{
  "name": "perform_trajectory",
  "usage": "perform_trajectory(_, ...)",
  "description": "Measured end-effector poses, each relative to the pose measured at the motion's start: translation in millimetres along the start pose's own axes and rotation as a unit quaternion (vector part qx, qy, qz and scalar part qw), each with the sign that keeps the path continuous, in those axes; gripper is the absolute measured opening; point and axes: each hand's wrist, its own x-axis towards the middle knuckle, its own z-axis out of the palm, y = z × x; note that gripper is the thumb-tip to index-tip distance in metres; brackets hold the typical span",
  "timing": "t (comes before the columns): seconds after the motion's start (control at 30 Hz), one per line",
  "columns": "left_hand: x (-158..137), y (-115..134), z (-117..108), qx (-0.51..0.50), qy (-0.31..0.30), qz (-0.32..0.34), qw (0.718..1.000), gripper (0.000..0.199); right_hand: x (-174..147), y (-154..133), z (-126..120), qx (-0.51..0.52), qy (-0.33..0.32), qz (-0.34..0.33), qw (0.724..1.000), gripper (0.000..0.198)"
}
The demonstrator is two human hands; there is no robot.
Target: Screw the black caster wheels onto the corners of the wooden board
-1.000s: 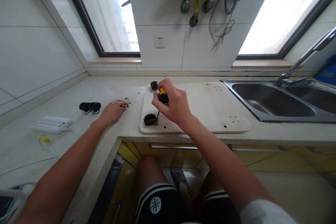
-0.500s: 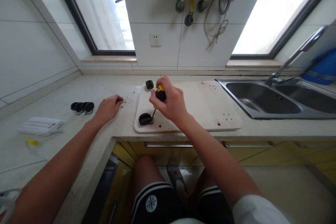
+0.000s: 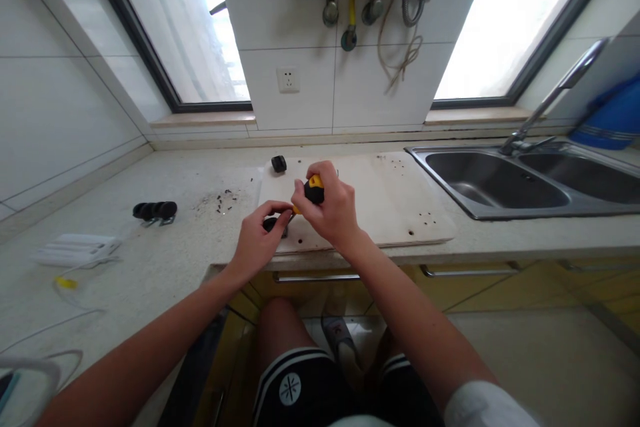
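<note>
A yellow-and-black screwdriver [image 3: 315, 191] tilts down toward a black plastic caster [image 3: 270, 224] on a flat cream-white board [image 3: 375, 203].
The right hand [image 3: 331, 210] is wrapped firmly around the screwdriver's thick, rounded handle; the left hand [image 3: 257, 237] has thumb and fingertips close together by its lower end, though whether they grip anything I cannot tell. That caster, near the board's front left corner, is mostly hidden; the board, lying on the pale speckled countertop [image 3: 185, 253], bears small dark holes and brownish marks.
</note>
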Motion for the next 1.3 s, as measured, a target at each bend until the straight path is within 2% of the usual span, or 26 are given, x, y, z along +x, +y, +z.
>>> perform_trajectory(0.1,-6.5,-7.2,3.2,0.011,0.024,-0.004,1.0,0.022,-15.4,3.2,-11.3,0.008,0.047,0.067,0.997,0.019)
perform_trajectory(0.17,-9.1,-12.4,4.7,0.014,0.042,-0.005,0.999,0.022,-25.5,8.7,-19.3,0.03,0.112,0.154,0.981,0.025)
perform_trajectory(0.23,-10.9,-16.9,6.1,0.015,0.058,-0.008,0.998,0.024,-33.9,17.3,-25.7,0.076,0.192,0.257,0.944,0.031)
perform_trajectory(0.3,-12.2,-19.7,7.2,0.009,0.074,-0.012,0.997,0.024,-40.0,27.5,-28.8,0.134,0.255,0.345,0.893,0.038)
perform_trajectory(0.37,-13.1,-20.9,8.2,-0.004,0.086,-0.012,0.996,0.025,-44.2,36.6,-28.7,0.182,0.282,0.398,0.854,0.044)
perform_trajectory(0.4,-13.5,-21.0,8.7,-0.009,0.09,-0.011,0.996,0.026,-45.8,40.0,-27.7,0.199,0.284,0.411,0.843,0.046)
perform_trajectory(0.47,-13.9,-20.7,9.3,-0.017,0.088,-0.012,0.996,0.029,-48.4,43.8,-25.4,0.224,0.271,0.42,0.837,0.048)
perform_trajectory(0.67,-13.9,-20.3,9.2,-0.027,0.094,-0.03,0.995,0.023,-51.6,42.6,-25.5,0.246,0.227,0.413,0.847,0.05)
perform_trajectory(0.93,-12.2,-20.8,6.9,0.001,0.107,0.005,0.994,0.02,-52.4,42.0,-27.6,0.248,0.222,0.418,0.845,0.053)
perform_trajectory(1.3,-13.2,-17.8,6.5,-0.025,0.106,-0.03,0.994,0.022,-51.9,41.0,-27.6,0.241,0.249,0.42,0.838,0.059)
